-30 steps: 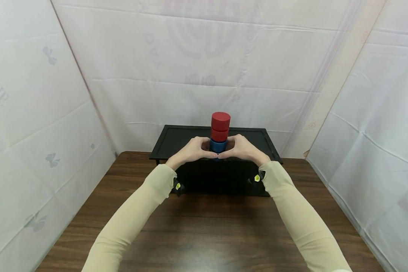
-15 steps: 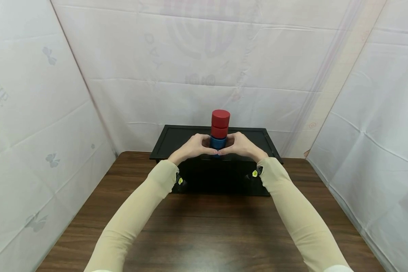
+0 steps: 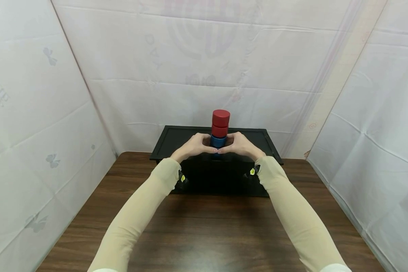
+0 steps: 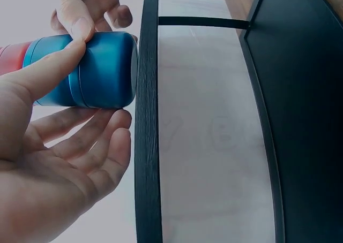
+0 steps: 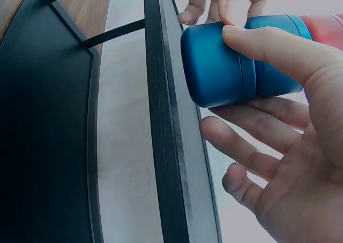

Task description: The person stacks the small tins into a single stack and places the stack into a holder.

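A column of smooth round canisters stands upright between both hands in the head view. Its upper part is a red canister (image 3: 221,119); its lower part is a blue canister (image 3: 218,142), with seams around its body in the wrist views. My left hand (image 3: 194,147) grips the blue part from the left, thumb in front and fingers behind. From the right, my right hand (image 3: 243,146) holds it the same way. Both thumbs meet tip to tip across the blue canister (image 4: 110,66). Its flat base is right at the edge of the black shelf (image 3: 181,138).
The black shelf is a low folding-leg stand at the back of the brown wooden table (image 3: 204,234). A dark panel (image 5: 48,125) shows beneath its top. White sheeting (image 3: 156,56) walls the back and both sides.
Both hands and the canister column have risen slightly and moved a little farther back over the shelf. The grip looks the same.
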`<state>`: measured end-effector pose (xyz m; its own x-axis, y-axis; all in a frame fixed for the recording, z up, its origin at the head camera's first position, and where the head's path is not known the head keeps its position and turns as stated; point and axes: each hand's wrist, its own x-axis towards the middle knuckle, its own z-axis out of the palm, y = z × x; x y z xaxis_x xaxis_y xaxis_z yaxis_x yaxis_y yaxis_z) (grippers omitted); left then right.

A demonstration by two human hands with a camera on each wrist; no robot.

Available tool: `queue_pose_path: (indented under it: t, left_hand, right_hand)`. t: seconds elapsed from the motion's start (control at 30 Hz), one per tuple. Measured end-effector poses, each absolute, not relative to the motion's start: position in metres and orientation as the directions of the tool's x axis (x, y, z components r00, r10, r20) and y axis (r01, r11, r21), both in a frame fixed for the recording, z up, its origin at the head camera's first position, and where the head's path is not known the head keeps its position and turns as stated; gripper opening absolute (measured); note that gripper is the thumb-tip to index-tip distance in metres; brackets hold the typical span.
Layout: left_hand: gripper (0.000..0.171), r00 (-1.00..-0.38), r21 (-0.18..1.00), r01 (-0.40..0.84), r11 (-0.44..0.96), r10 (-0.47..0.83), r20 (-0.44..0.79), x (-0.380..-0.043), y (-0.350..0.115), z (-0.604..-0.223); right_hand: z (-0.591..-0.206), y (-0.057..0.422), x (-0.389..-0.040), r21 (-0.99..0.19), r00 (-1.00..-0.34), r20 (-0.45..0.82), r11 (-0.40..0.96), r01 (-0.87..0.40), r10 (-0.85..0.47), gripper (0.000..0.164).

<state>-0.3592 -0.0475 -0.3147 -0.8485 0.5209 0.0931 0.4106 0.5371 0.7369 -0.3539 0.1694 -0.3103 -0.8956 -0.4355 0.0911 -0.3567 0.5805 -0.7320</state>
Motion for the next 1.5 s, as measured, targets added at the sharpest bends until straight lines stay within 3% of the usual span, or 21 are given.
queue_pose_path:
  t: [1.5]
  left_hand:
    - [0.058,-0.868,0.776,0.338,0.532,0.495,0.038,-0.369,-0.043,-0.320]
  right_hand:
    - [-0.325,0.169,-0.364,-0.745,-0.912,0.105,0.577,-0.336,-0.396,0.057]
